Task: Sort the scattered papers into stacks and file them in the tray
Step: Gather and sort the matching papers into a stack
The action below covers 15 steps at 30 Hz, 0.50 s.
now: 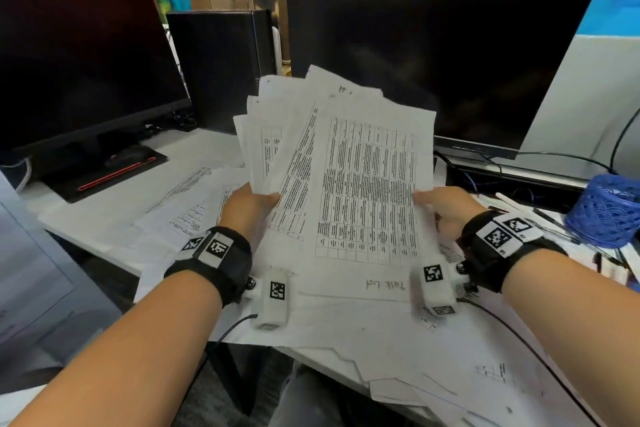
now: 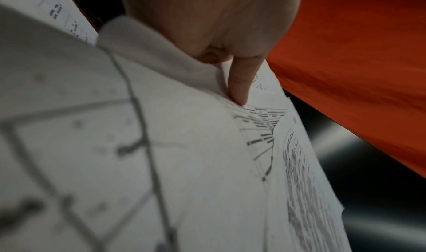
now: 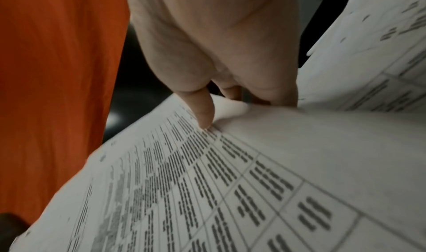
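Observation:
A fanned bundle of printed sheets is held up above the desk between both hands. The top sheet carries a dense table and the handwritten words "Task List". My left hand grips the bundle's left edge, thumb pressed on the paper. My right hand pinches the right edge, its thumb on the top sheet. More loose sheets lie scattered on the desk under and around the bundle. No tray is in view.
A dark monitor stands at the left, a larger one at the back right, and a black box between them. A blue lace pen holder sits at the right. Loose papers overhang the desk's near edge.

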Available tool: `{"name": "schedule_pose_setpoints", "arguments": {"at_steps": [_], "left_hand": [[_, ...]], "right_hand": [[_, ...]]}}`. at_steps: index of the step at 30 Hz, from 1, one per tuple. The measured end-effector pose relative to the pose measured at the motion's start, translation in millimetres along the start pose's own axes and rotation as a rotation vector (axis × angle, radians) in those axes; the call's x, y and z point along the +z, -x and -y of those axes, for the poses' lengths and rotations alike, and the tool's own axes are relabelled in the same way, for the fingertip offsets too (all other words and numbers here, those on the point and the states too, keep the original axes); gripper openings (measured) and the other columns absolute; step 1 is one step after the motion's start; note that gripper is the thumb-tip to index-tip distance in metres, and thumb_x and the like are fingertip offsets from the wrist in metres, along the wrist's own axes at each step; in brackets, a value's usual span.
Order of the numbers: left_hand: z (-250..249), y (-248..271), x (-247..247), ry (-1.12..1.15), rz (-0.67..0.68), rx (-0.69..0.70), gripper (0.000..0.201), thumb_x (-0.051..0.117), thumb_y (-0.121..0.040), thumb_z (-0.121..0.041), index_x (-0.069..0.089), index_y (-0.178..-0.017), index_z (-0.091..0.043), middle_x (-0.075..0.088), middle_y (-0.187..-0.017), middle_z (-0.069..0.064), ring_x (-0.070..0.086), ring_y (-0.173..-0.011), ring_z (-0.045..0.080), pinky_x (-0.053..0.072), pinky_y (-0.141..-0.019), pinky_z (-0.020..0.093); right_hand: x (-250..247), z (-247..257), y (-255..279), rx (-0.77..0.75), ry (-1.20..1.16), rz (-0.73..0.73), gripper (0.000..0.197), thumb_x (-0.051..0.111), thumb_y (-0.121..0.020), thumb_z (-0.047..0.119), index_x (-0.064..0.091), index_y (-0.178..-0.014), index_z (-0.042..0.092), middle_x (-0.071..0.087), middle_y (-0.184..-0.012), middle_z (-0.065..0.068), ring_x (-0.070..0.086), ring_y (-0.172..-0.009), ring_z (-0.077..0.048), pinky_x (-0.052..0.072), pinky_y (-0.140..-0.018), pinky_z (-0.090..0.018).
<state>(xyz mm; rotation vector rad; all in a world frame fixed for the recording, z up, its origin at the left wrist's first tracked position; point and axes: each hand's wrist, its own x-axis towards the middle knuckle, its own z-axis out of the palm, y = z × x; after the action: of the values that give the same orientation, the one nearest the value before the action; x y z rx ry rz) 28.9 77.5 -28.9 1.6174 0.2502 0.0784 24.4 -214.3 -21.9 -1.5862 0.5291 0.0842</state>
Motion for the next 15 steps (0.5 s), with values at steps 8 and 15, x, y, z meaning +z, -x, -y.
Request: {"name": "schedule_pose_setpoints", "arguments": {"at_steps": [8,15], "left_hand": [[-29,22,14,0.175,0.044,0.200,0.041,0.052,-0.088,-0.053,0.057,-0.121,-0.029,0.068,-0.114,-0.010,0.063,-0.107,0.011,0.046,-0.098,0.039],[-72,29,25,-0.011,-0.045,0.474,0.041,0.054,-0.096,-0.029,0.043,-0.135,-0.023,0.053,-0.110,-0.018,0.053,-0.096,-0.003,0.042,-0.072,0.005]], "right_hand": [[33,18,24,-0.248,0.081,0.126,0.017,0.049,-0.096,0.007,0.063,-0.104,0.014,0.066,-0.115,-0.010,0.063,-0.104,-0.027,0.051,-0.092,-0.042],[26,62,63,-0.676,0.081,-0.157,0.027,0.048,-0.095,0.012,0.055,-0.122,0.014,0.061,-0.113,0.004,0.058,-0.104,-0.013,0.046,-0.094,-0.029]]}}
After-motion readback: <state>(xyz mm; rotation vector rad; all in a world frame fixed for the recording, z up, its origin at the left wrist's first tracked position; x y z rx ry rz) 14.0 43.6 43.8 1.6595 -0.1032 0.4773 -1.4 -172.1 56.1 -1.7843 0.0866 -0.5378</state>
